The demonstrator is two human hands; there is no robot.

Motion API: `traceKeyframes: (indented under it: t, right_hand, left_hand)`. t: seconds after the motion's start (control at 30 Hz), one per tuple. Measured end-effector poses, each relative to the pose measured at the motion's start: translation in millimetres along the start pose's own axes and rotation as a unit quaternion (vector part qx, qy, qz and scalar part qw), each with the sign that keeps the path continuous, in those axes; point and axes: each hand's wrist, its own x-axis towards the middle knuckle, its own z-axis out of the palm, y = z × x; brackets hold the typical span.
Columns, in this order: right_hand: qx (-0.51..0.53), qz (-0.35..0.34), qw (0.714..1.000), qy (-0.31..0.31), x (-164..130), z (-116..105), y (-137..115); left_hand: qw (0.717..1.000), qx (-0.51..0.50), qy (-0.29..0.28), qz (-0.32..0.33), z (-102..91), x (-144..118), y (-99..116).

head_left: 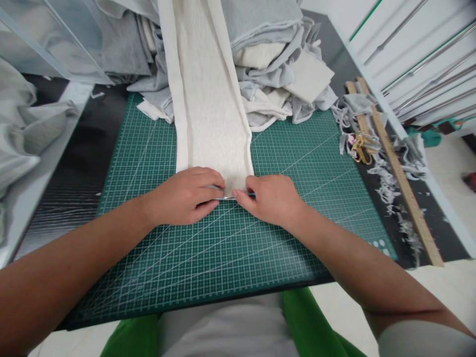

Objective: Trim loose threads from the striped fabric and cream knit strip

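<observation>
Both hands' grips pinched on cream fabric strip (pixel 211 99)'s near edge, left hand (pixel 184 196), right hand (pixel 273 198), green cutting mat (pixel 297 163)

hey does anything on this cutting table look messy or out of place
Mostly tidy at the hands: the cream fabric strip lies flat on the green cutting mat. Off the mat's right edge, frayed grey scraps litter the table around the wooden ruler and partly bury yellow-handled scissors.

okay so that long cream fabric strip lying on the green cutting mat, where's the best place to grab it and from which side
Probably its near end: the cream fabric strip lies flat on the cutting mat, ending square toward the person. Come from the near side and pinch its two corners, where the left hand and right hand rest; the far end runs over the fabric pile.
</observation>
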Motion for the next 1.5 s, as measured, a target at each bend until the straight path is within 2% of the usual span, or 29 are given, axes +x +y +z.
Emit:
traceKeyframes:
  t: [0.53, 1.3, 1.5]
  right_hand:
    - [0.004, 0.027, 1.0, 0.008, -0.3, -0.9, -3.0]
    - [0.045, 0.02, 0.998, 0.028, -1.0, 4.8, 2.0]
    - [0.084, 0.025, 0.996, 0.023, -1.2, 3.4, 3.4]
  left_hand:
    - [1.0, 0.002, 0.004, 0.004, -0.6, 0.5, -0.5]
    - [0.999, 0.027, 0.024, -0.01, -1.7, 0.1, -0.2]
    - [0.999, 0.026, 0.023, -0.009, -1.5, 0.1, -0.3]
